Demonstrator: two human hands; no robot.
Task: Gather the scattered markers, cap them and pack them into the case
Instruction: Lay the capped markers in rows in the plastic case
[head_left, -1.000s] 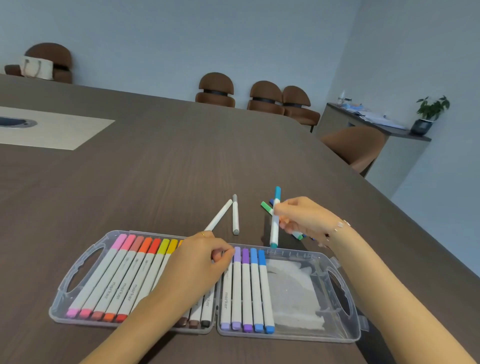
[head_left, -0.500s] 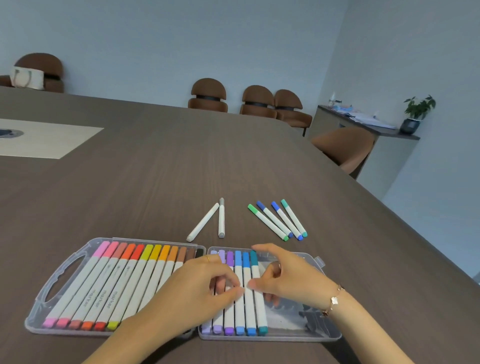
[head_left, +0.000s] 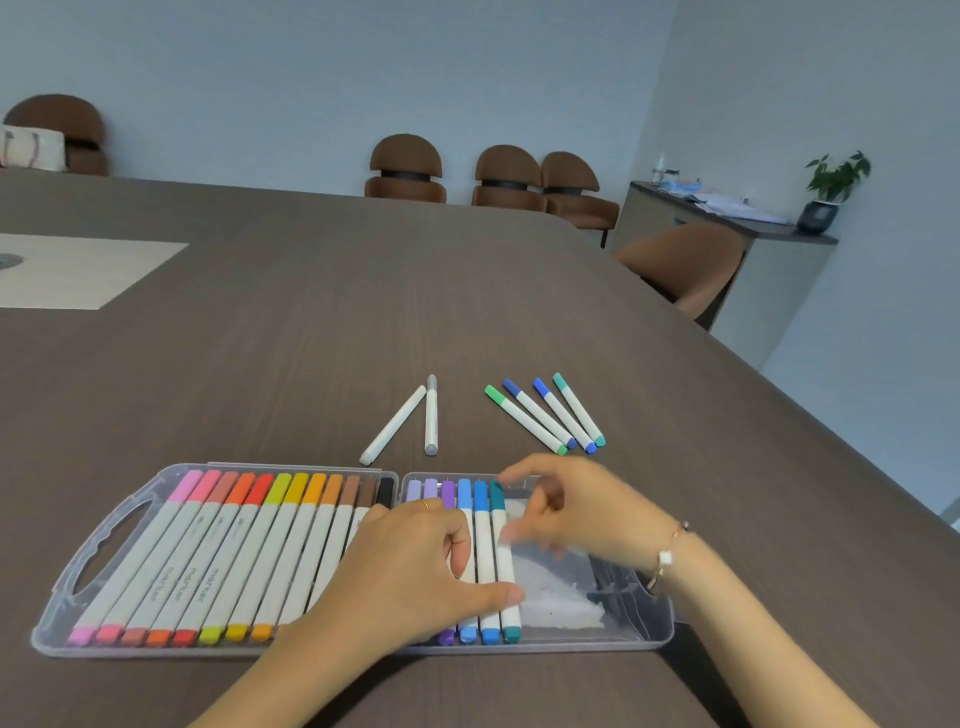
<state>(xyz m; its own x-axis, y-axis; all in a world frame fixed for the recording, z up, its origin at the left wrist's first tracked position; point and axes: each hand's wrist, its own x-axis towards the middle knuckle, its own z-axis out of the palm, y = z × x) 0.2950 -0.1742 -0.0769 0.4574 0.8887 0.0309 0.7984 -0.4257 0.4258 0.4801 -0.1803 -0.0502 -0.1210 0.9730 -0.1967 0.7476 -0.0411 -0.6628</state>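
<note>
A clear plastic case (head_left: 98, 551) lies open in front of me. Its left half is full of capped markers from pink to black. The right half holds purple and blue markers and a teal marker (head_left: 503, 566) at the row's right end. My left hand (head_left: 415, 571) rests flat on those markers, thumb pressed across their lower ends. My right hand (head_left: 571, 512) hovers just right of the teal marker, fingers apart, holding nothing. Beyond the case lie two grey-white markers (head_left: 431, 415) and several green and blue capped markers (head_left: 545, 415).
The dark wooden table (head_left: 311, 322) stretches far ahead, with a pale inset panel (head_left: 67, 270) at left. Brown chairs (head_left: 405, 166) line the far edge and one stands at right. A sideboard with a potted plant (head_left: 831, 187) is by the right wall.
My right hand carried the teal marker from the table into the case's right half, laid it beside the blue ones and let go. My left hand stayed on the packed markers.
</note>
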